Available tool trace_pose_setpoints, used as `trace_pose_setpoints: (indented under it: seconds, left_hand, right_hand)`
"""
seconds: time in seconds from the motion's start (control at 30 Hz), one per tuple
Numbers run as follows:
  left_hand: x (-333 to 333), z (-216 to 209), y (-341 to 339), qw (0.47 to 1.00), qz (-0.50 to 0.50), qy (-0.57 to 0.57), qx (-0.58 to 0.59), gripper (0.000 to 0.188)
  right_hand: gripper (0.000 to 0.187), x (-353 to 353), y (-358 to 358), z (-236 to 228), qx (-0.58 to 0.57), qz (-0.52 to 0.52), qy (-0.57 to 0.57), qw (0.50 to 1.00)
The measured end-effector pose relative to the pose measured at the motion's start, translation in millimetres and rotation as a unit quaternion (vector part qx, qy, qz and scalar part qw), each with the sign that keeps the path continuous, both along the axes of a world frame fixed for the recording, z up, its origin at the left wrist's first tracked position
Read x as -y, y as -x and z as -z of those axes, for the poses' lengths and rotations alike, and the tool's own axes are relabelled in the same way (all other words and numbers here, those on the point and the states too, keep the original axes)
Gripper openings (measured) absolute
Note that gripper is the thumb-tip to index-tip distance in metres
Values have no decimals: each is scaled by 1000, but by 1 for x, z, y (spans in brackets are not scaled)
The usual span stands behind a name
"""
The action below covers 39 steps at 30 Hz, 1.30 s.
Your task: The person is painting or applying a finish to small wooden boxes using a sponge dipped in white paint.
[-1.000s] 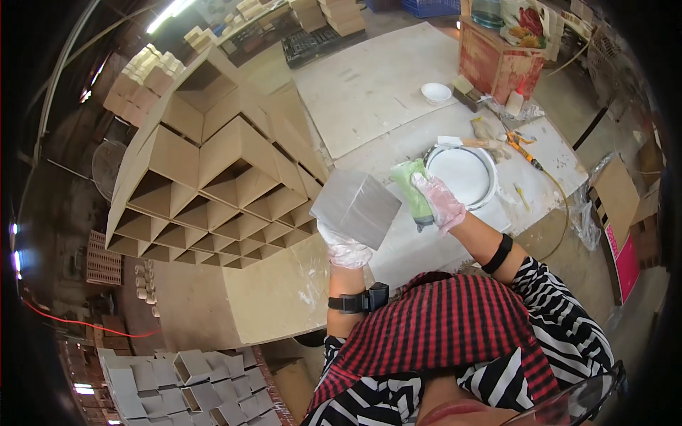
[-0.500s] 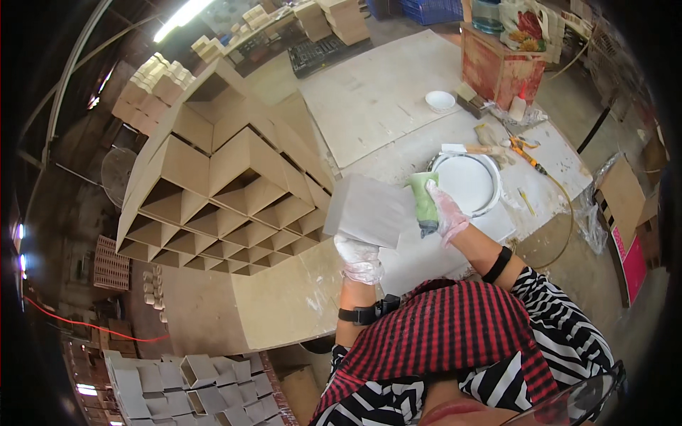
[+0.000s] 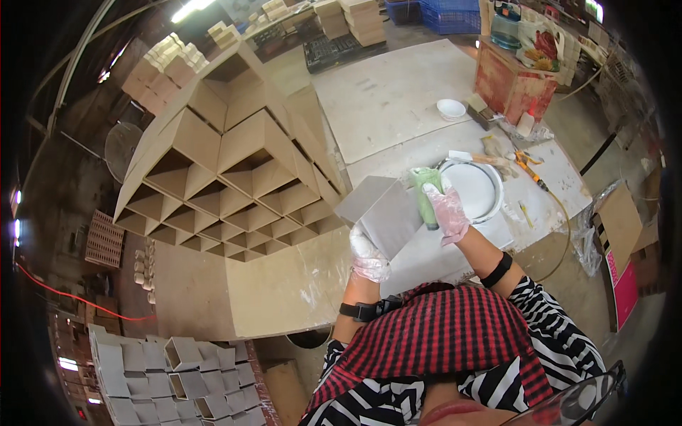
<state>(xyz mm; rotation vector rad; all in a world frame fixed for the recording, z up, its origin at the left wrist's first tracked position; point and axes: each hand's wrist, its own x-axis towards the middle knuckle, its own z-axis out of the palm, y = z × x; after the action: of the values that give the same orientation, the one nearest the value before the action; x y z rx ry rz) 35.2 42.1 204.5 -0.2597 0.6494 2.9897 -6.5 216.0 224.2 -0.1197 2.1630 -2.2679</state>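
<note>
My left hand (image 3: 369, 257), in a whitened thin glove, is closed on a grey-coated open box (image 3: 391, 216) held tilted above the table. My right hand (image 3: 450, 213), gloved and smeared white, grips a soft green sponge (image 3: 425, 202) close to the box's right side. Whether the sponge touches the box I cannot tell. Just beyond my right hand stands a round tub (image 3: 474, 190) of white liquid, with a flat white-ended brush (image 3: 472, 157) lying across its far rim.
A tall stack of bare brown boxes (image 3: 245, 167) rises at the left. Grey-coated boxes (image 3: 174, 373) fill the lower left. Past the tub lie a small white bowl (image 3: 451, 108) and an orange-handled tool with a hose (image 3: 529, 165). A worn red crate (image 3: 513, 82) stands behind.
The grey box has turned in my left hand, so an edge between two faces now points toward me. The sponge has turned and looks more squeezed in my right hand. The view has shifted slightly.
</note>
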Motion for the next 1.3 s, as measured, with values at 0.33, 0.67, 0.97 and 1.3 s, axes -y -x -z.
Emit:
trace_pose_setpoints:
  seconds: [0.33, 0.67, 0.97, 1.3]
  left_hand:
    - [4, 34, 7, 975, 106, 24, -194, 41]
    - [14, 26, 7, 987, 84, -69, -120, 47]
    - [27, 58, 20, 936, 168, -130, -279, 51]
    - [30, 13, 0, 980, 121, -73, -140, 44]
  right_hand:
    - [39, 34, -17, -46, -560, -163, -507, 635]
    - [39, 47, 11, -57, -558, -130, -489, 658]
    - [39, 71, 20, -56, -516, -128, -533, 658]
    - [46, 32, -7, -53, -581, -277, -516, 565]
